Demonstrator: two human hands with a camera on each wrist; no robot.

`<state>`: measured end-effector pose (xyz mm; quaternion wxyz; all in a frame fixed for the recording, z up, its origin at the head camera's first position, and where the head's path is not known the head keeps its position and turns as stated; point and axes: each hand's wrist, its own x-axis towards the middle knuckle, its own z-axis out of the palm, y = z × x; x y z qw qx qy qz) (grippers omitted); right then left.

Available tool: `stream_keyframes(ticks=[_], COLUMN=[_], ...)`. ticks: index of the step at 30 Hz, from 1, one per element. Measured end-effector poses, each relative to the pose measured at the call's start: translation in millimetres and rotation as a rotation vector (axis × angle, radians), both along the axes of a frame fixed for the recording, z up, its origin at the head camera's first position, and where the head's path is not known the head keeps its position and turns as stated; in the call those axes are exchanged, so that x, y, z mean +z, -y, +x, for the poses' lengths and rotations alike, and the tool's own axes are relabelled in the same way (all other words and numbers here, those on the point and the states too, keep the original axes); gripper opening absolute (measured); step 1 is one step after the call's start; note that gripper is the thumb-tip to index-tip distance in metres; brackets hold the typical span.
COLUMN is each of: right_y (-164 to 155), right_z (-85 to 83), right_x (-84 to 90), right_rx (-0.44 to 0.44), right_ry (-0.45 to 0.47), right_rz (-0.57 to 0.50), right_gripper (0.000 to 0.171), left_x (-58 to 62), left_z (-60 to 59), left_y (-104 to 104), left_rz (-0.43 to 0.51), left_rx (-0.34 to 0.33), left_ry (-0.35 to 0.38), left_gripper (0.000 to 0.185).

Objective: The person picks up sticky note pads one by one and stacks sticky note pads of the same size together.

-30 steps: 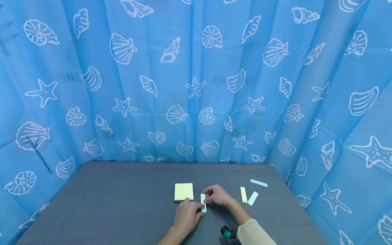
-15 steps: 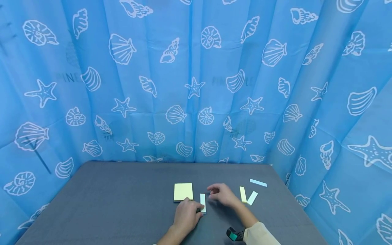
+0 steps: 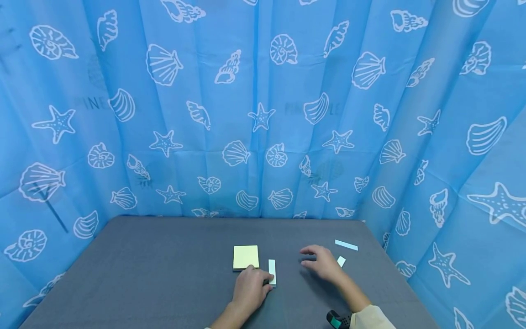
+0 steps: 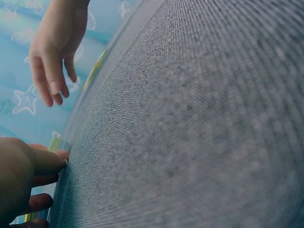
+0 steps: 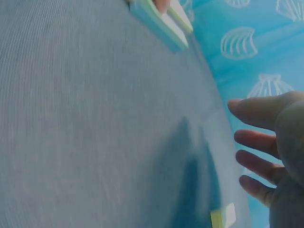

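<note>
In the head view my left hand (image 3: 251, 289) holds the near end of a narrow, pale sticky note pad (image 3: 272, 267). One fingertip rests on its top, and another digit lies at the near end. The right wrist view shows the pad's long bluish side (image 5: 159, 26). Just left of it lies a square yellow sticky note pad (image 3: 245, 257), which the left hand's knuckles nearly meet. My right hand (image 3: 324, 264) hovers over the table to the right, fingers apart and gently bent, holding nothing. It is nearest to the loose narrow pads.
A light blue narrow pad (image 3: 346, 245) lies at the back right. A pale narrow pad (image 3: 341, 261) is partly covered by the right hand; a yellow one (image 5: 216, 219) shows beside it in the right wrist view. A blue shell-patterned curtain (image 3: 263, 114) surrounds the grey table (image 3: 164, 265).
My right hand has let go of the narrow pad and moved right, now hiding the yellow narrow pad in the head view. My left hand has stayed on the pad.
</note>
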<state>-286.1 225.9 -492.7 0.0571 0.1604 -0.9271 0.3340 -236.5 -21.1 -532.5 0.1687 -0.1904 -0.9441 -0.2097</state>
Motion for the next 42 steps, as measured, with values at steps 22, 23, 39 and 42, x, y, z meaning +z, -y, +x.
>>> stream_keyframes(ticks=[22, 23, 39, 42], right_y=[-74, -74, -76, -77], right_z=[-18.1, -18.5, -15.3, -15.5], right_x=[-5.6, -5.6, -7.1, -6.8], right_rx=[0.034, 0.028, 0.031, 0.049], right_ry=[0.060, 0.073, 0.062, 0.064], right_rz=[0.261, 0.269, 0.249, 0.229], right_gripper=[0.052, 0.052, 0.050, 0.049], left_x=[0.2, 0.2, 1.2, 0.7], left_z=[0.2, 0.4, 3.2, 3.3], left_y=[-1, -1, -1, -1], left_rz=[0.008, 0.009, 0.013, 0.015], left_rx=[0.009, 0.007, -0.001, 0.000], left_ry=[0.011, 0.008, -0.016, -0.025], left_gripper=[0.022, 0.022, 0.023, 0.023])
